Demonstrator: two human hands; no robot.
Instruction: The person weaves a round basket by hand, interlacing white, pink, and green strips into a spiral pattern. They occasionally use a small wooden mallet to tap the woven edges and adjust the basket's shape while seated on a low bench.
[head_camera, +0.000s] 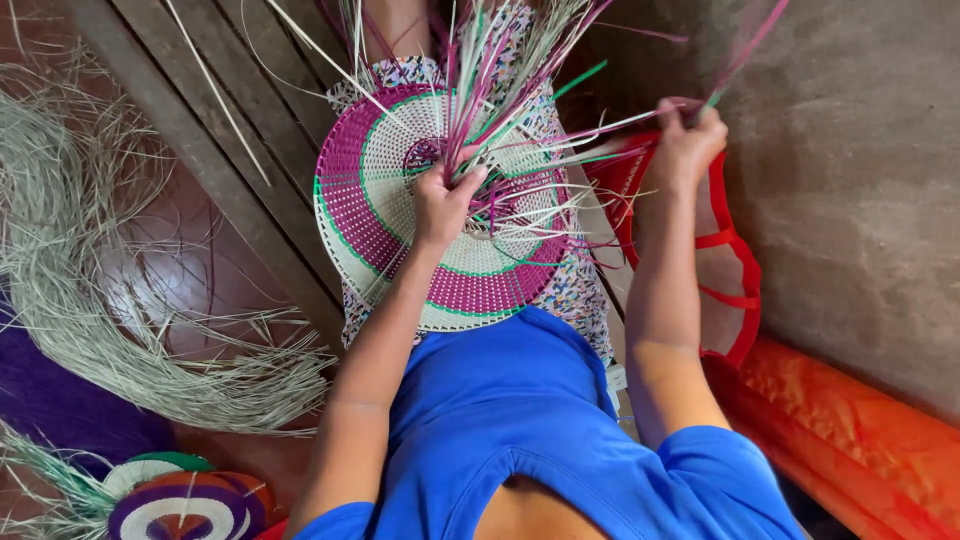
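1. Work piece: a round woven disc (440, 220) with magenta, cream and green rings lies on the seated person's lap, over a patterned cloth (575, 290). Unwoven strands (500, 60) fan upward from its centre.

2. Left hand (443, 205): closed, fingers pinched on a bunch of strands just where they leave the woven centre, with the hand resting on the disc face.

3. Right hand (688, 140): closed around the far ends of a few magenta and green strands (735, 55), held well apart from the disc, to its right and above it. The strands between hand and disc look taut.

4. Handling, woven part: judged light and moderately stiff. The flat plaited face should hold its shape when pressed or lifted by the rim, but would likely crease if folded.

5. Handling, loose strands: judged thin, flexible and springy, with a smooth surface that could slip through a loose pinch. A sharp bend may kink or split them.

6. Grip points: the centre of the disc, close to the last woven row, gives the firmest control; single strands are best taken near their ends and kept straight.

7. Surroundings: a heap of pale raw fibre (110, 290) lies on the floor to the left, finished coloured discs (185, 505) sit at lower left, and a red frame (730, 260) stands just beside the right forearm.
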